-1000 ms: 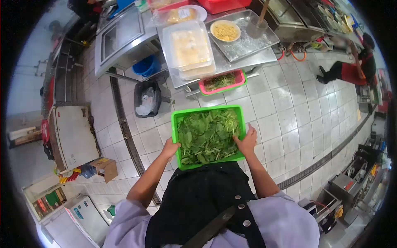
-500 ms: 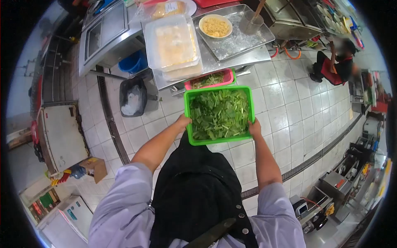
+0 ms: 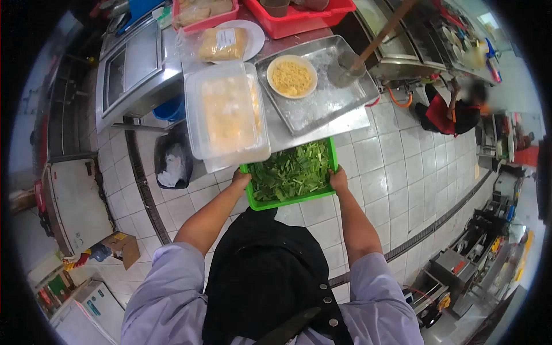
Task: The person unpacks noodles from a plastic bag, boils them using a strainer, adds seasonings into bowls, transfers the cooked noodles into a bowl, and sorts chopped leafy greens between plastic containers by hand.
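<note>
Between my hands is a green plastic basket [image 3: 268,204] full of cut leafy greens [image 3: 293,174]. My left hand [image 3: 242,180] grips its left side, fingers closed round the rim. On the opposite side my right hand [image 3: 338,179] holds the rim in the same way. The basket's far edge is hidden beneath the steel table [image 3: 345,122]. Above it on the table, at the front left corner, sits a stack of clear lidded containers [image 3: 229,112] with pale yellow contents.
A metal tray [image 3: 310,118] carries a bowl of shredded yellow food [image 3: 292,77] and a clear jug [image 3: 346,70]. A black-lined bin [image 3: 172,163] stands on the floor at left. Over at the right a person [image 3: 454,109] is seated.
The basket has gone forward, its far part now under the table's edge. The table appears nearer and lower in view. The pink basket seen earlier beneath the table is now hidden.
</note>
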A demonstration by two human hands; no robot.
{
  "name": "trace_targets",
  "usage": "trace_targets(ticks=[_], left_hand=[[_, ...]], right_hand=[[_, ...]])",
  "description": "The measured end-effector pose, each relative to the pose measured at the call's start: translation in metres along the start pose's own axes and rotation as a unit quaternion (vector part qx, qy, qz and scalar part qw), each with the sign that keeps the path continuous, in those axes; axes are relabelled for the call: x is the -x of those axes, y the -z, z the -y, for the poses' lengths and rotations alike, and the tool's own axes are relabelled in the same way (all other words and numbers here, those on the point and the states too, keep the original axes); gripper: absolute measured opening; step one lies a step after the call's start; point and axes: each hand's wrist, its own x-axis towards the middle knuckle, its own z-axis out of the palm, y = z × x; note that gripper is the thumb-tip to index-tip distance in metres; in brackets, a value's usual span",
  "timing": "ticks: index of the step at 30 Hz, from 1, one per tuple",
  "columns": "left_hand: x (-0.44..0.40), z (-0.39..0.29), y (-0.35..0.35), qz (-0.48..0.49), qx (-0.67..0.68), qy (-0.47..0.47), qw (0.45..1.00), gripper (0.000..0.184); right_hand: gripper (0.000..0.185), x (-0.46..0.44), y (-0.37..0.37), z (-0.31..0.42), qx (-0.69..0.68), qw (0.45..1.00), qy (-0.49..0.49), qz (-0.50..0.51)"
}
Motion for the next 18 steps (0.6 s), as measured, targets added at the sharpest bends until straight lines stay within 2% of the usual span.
trace_targets(ticks=[1, 3, 6, 12, 13, 15, 18], left_hand=[[-0.002, -0.008, -0.007, -0.052, -0.010, -0.076, 0.996, 0.048], [-0.016, -0.030, -0.016, -0.095, -0.039, -0.135, 0.985, 0.046], [-0.039, -0.053, -0.022, -0.104, -0.077, -0.145, 0.981, 0.044], [-0.051, -0.062, -0.030, -0.133, -0.144, -0.177, 0.964, 0.040], [-0.052, -0.058, -0.034, -0.139, -0.158, -0.184, 0.960, 0.039], [-0.059, -0.055, -0.038, -0.156, -0.194, -0.208, 0.946, 0.038], [-0.079, -0.031, -0.033, -0.179, -0.308, -0.266, 0.896, 0.036]], right_hand=[[0.040, -0.015, -0.002, 0.004, 0.000, 1.000, -0.001, -0.002], [0.038, -0.036, -0.010, 0.007, 0.000, 1.000, -0.008, -0.005], [0.041, -0.063, -0.027, 0.007, -0.005, 1.000, -0.021, 0.010], [0.049, -0.080, -0.020, 0.046, 0.130, 0.991, -0.031, 0.023], [0.054, -0.082, -0.013, 0.059, 0.132, 0.989, -0.060, 0.041], [0.058, -0.090, -0.017, 0.055, 0.162, 0.985, -0.041, 0.031], [0.058, -0.092, -0.015, 0.027, 0.191, 0.979, 0.058, 0.031]])
